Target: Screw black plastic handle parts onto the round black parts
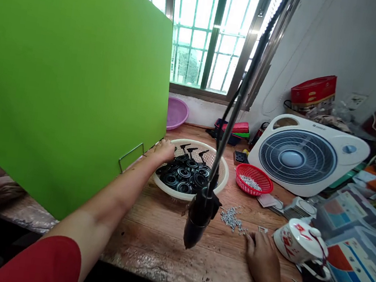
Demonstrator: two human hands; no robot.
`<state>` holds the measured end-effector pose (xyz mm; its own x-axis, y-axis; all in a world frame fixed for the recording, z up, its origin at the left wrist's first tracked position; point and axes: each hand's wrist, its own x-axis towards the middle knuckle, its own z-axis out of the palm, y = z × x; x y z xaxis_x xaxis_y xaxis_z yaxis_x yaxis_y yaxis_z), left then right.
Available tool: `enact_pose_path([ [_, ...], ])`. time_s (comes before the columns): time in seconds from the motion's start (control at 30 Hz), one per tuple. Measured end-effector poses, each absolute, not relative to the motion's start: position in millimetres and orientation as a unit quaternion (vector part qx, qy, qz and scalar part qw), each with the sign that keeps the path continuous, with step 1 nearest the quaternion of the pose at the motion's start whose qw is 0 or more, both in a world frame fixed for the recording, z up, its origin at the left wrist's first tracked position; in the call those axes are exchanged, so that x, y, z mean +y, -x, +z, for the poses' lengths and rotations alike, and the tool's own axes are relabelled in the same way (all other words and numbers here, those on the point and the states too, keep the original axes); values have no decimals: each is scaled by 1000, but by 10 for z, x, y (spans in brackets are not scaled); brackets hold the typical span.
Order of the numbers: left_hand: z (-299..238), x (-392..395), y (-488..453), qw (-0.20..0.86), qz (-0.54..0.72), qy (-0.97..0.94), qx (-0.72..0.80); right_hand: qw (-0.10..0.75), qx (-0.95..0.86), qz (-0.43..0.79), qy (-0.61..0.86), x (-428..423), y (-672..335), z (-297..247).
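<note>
- Now the left hand (165, 152) is at the left rim of a cream, perforated basket (225, 173), fingertips hidden: can't tell its grip. Glossy black ringed parts (184, 173) heap inside.
- Right hand (264, 261) down beside scattered silvery bits (232, 218); can't tell if it's pinching any.
- Worn wood-grain table (157, 230), smooth green panel (78, 74), barred window (190, 62).
- White fan (292, 158) reads "GREE"; lidded mug (290, 244), red markings illegible.

Beyond a lidded mug (296, 242) stands a white fan (292, 159), right of the window (202, 35).
</note>
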<state>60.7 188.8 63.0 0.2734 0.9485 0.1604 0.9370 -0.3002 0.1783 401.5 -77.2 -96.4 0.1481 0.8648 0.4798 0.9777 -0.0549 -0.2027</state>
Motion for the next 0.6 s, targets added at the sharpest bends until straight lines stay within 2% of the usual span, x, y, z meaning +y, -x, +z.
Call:
enact_pose_path([
  [0.13,693,1874,-602,-23,131,-780,612,249,-641,-110,717,-764,-4025,-964],
  [0.3,1067,1597,-482,-94,189,-767,606,241,-634,-111,727,-770,-4008,-948],
  [0.5,1233,642,-241,-236,252,-797,496,260,-627,-91,729,-807,-4006,-855],
  [0.6,985,75,-177,-222,217,-842,441,298,-618,-53,725,-857,-3930,-726],
])
